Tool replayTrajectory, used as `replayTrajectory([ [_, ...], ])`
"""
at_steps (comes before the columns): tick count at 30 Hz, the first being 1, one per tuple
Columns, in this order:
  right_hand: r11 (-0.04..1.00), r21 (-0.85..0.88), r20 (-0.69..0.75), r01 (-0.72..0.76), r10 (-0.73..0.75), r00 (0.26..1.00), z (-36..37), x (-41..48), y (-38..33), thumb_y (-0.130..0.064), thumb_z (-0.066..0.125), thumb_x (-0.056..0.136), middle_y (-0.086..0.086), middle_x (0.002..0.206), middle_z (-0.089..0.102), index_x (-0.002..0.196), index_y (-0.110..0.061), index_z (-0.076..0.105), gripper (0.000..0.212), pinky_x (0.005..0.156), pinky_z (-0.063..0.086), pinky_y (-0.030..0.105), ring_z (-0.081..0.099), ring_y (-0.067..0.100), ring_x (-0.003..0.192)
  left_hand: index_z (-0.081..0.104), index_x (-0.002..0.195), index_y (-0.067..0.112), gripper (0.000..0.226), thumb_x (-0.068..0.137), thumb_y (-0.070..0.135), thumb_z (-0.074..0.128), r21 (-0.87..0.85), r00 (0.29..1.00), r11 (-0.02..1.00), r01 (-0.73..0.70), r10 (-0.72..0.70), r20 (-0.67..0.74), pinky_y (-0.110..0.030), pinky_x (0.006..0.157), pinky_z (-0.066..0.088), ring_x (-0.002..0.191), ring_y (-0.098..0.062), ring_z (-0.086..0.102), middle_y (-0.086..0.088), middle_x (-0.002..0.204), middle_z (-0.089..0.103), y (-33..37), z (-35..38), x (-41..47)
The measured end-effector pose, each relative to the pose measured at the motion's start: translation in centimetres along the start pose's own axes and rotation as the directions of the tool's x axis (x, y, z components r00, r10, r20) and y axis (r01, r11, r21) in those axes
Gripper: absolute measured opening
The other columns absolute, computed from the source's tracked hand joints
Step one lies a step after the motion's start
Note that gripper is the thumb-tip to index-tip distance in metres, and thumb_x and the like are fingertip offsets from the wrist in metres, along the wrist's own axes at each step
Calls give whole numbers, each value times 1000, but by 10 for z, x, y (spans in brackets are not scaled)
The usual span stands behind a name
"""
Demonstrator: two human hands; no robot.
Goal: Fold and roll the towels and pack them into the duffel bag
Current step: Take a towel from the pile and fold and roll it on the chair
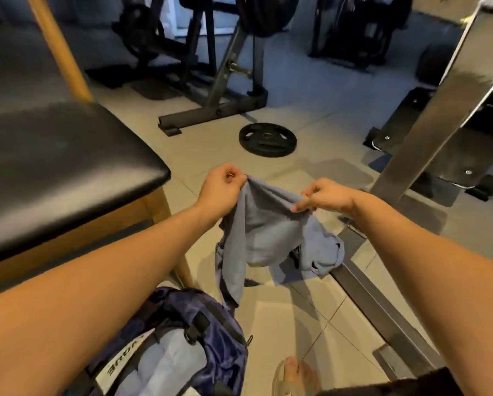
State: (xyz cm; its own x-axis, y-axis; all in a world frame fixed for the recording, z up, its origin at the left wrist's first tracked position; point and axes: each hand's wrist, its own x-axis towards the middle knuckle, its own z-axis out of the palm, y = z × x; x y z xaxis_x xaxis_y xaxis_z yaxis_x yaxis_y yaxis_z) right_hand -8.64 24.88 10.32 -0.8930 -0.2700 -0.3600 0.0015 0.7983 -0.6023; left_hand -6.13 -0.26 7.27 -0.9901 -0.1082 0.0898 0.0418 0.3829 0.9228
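Observation:
A grey-blue towel (263, 230) hangs crumpled in the air above the tiled floor. My left hand (221, 187) pinches its upper left edge. My right hand (325, 197) pinches the upper edge about a hand's width to the right. The towel's lower folds droop toward the floor and the metal rail. A navy duffel bag (205, 332) lies open on the floor below my left forearm, with pale grey-blue cloth (159, 367) showing inside it.
A black padded seat on wooden legs (62, 167) stands at left. A metal frame rail (382, 304) runs along the floor at right. A weight plate (267, 139) lies ahead, gym machines (211, 67) behind. My foot (293, 375) is at the bottom.

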Motion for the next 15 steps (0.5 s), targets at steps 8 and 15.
replayTrajectory([
  [8,867,428,-257,255,-154,954,-57,-70,-115,-26,80,82,3,83,77,73,-17,80,13,78,50,33,69,25,86,70,97,5,20,96,22,58,-23,958,996,-80,71,-278,-26,62,46,76,-15,54,-7,92,67,130,-126,6],
  [15,796,501,-71,339,-352,933,-76,-108,-218,-28,56,100,8,80,71,108,-10,71,25,59,52,26,66,17,65,76,102,6,17,95,18,66,-90,923,996,4,-38,-383,-29,63,48,80,-22,60,-8,89,68,155,-233,-18],
])
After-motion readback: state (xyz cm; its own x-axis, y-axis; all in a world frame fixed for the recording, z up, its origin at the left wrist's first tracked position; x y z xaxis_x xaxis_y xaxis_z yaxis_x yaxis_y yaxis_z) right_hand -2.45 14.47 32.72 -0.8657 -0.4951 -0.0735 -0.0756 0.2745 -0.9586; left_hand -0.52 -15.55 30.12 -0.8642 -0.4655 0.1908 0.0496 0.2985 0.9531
